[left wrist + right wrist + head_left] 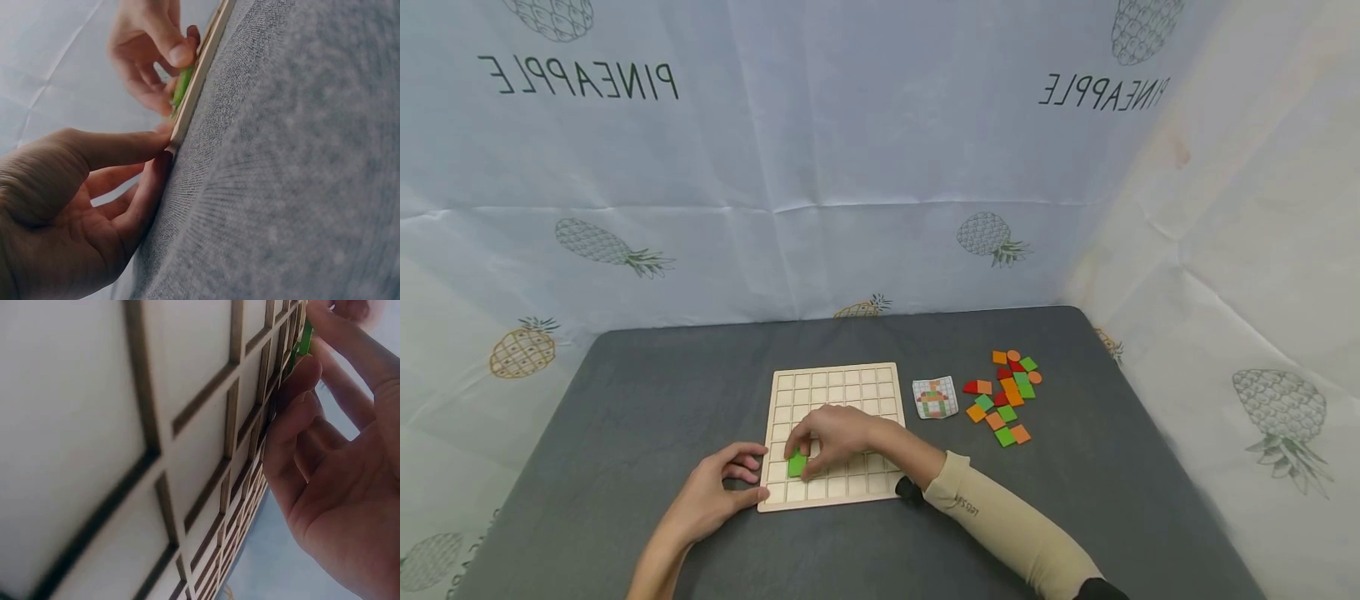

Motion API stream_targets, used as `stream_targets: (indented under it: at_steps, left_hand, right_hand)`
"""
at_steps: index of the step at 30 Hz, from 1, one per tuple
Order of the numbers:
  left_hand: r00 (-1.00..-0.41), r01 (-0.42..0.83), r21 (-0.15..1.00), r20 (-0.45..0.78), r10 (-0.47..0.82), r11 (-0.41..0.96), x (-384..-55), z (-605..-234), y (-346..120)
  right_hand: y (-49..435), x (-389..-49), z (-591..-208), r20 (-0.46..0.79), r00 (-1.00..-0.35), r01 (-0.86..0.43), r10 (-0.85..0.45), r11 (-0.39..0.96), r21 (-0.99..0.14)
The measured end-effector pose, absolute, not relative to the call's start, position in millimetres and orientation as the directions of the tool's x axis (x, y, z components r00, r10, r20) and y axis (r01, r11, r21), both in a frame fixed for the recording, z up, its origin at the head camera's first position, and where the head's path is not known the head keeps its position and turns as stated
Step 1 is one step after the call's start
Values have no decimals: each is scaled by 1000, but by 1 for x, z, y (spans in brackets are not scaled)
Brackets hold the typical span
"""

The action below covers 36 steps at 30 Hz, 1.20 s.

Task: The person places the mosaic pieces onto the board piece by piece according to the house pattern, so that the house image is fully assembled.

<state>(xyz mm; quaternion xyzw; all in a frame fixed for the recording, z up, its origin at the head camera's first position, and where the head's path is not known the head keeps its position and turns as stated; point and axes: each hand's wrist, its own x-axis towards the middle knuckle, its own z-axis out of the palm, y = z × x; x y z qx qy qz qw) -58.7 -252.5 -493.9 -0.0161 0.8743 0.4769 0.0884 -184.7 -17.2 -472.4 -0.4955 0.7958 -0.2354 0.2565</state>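
Note:
A wooden board (837, 492) with a grid of square recesses lies on the dark table. My left hand (711, 496) is at its near left corner; in the left wrist view, the thumb and a finger of that hand (81, 206) pinch the board's edge (199, 87). Above the board's lower left cells, my right hand (838, 435) holds a green square tile (797, 465) between thumb and fingers. The tile (305, 339) appears tilted against the grid in the right wrist view, partly hidden by the fingers (299, 378).
Right of the board lies a small pattern card (935, 398) with a coloured grid picture. Farther right, several loose tiles (1005, 437) in green, orange and red are scattered on the grey table (685, 392). Pineapple-print cloth (850, 150) hangs behind and at the sides.

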Motion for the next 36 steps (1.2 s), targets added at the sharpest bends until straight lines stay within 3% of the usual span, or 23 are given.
stream_targets:
  at_steps: [17,30,36]
  left_hand:
    - [-983,-116,827,-174,55,549,-60,-492,-251]
    - [-982,-139,819,-188,32,556,-59,-492,-250]
    - [-981,-144,814,-191,25,563,-58,-494,-249]
  right_hand:
    - [-6,-185,-460,-136,-371,-640,-919,359,-679]
    - [43,-195,-438,-60,-466,-553,-883,344,-759]
    - [78,-202,-430,-29,-529,-554,-848,371,-745]
